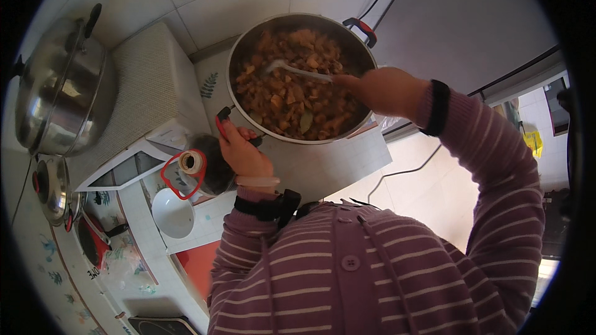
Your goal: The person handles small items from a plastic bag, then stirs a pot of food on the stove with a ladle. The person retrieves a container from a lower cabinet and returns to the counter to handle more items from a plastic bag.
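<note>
A wide metal pot (230, 63) stands on the counter in front of me, full of browned chunks of food (288, 97) with a bay leaf (306, 121) among them. My right hand (382, 90) grips a pale, translucent spoon or spatula (302, 72), whose head rests on the food, partly sunk in it. With my left hand (244, 151) I hold the pot's near-left red and black handle (222, 123). Just left of that hand is a dark-filled plastic jug (212, 165), its mouth uncapped and a red carrying loop around the neck.
A white bowl (173, 214) sits beside the jug. Left of the pot, a white appliance under a woven cover (144, 74) stands near a large steel steamer pot (65, 88). Farther left are a lidded pan (51, 190) and a red pan (91, 242). A cable (405, 171) crosses the floor.
</note>
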A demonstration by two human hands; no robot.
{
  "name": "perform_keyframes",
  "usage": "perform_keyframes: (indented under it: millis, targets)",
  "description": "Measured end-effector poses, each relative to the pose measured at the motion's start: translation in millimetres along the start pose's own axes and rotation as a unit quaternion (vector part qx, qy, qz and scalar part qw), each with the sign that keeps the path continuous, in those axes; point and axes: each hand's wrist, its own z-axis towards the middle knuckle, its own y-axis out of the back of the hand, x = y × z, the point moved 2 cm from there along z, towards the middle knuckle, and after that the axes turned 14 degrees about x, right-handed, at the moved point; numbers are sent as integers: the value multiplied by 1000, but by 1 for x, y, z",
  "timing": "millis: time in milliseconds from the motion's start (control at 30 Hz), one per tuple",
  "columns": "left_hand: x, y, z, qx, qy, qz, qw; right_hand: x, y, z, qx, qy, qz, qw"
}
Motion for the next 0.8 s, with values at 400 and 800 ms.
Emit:
perform_keyframes:
  millis: [400, 800]
  targets:
    - [-3, -4, -7, -14, 10, -19, 1000, -46, -6, -83, -90, -29, 19, 995]
    - [1, -1, -8, -1, 6, -7, 1000, -56, -23, 12, -176, -4, 101, 979]
